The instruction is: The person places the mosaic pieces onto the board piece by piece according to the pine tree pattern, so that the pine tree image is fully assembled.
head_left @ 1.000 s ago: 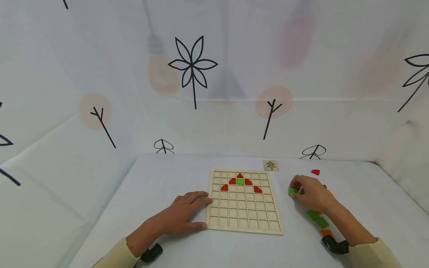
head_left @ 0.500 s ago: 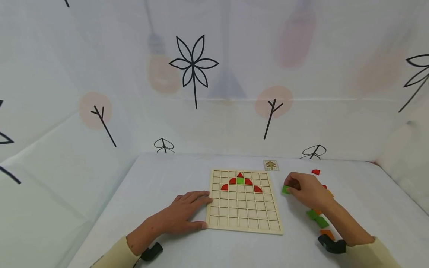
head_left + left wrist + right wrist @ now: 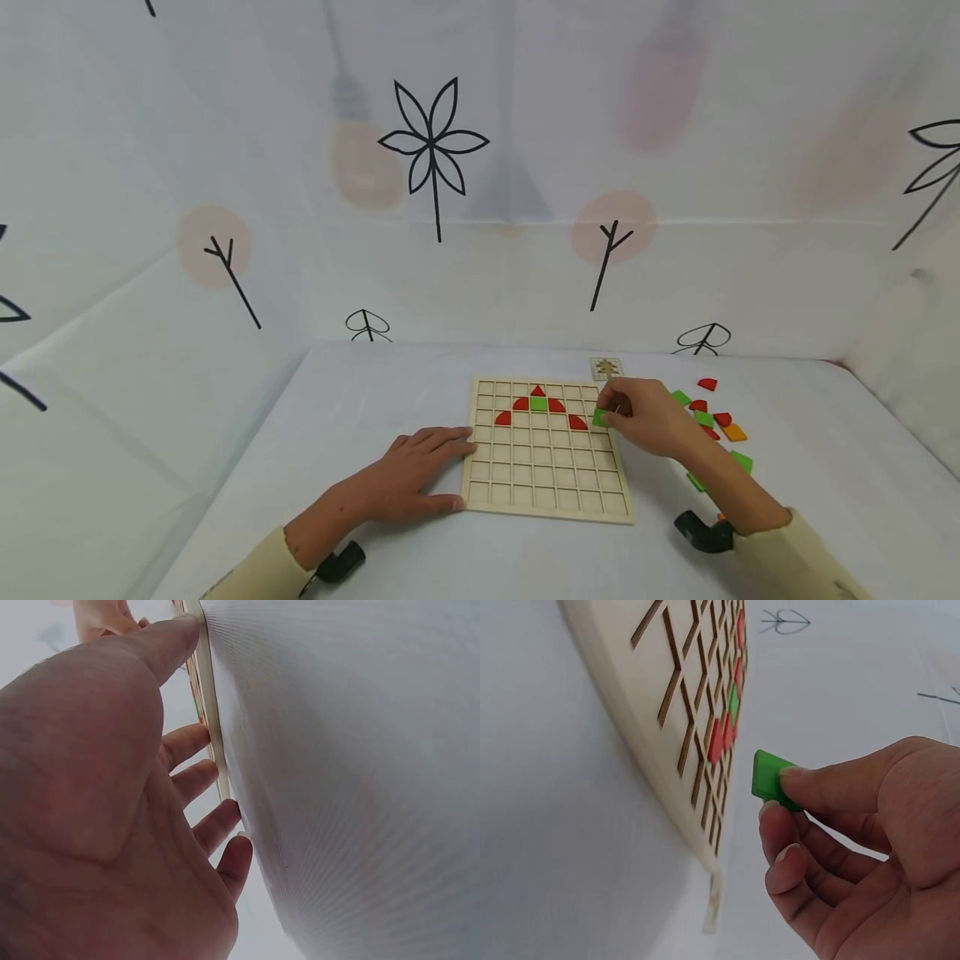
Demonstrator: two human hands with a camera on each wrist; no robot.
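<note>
Board [image 3: 543,479]: lying flat on the white table [image 3: 360,392], left edge touched by the left hand [image 3: 416,471], thumb near the closest left corner, fingers extended to the edge. Small gaps between those fingers, plain in the left wrist view but hardly discernible from the head; thumb set well apart in both.

Over the board's right side, a green tile [image 3: 601,418], pinched by the right hand [image 3: 652,417]: thumb pressed on one face, fingertip support opposite, remaining fingers curled below, best seen from the right wrist. Also there, a gap between tile and board.

Right of the board, loose pieces [image 3: 703,419] in green, red and orange, strewn on both sides of the right forearm [image 3: 731,487], visible from the head alone.

Toward the board's far edge, a green square [image 3: 538,404], red quarter-rounds [image 3: 503,419] either side, a red triangle [image 3: 537,391] just beyond.

Past its far right corner, a card [image 3: 606,367], partly covered by the right hand.
</note>
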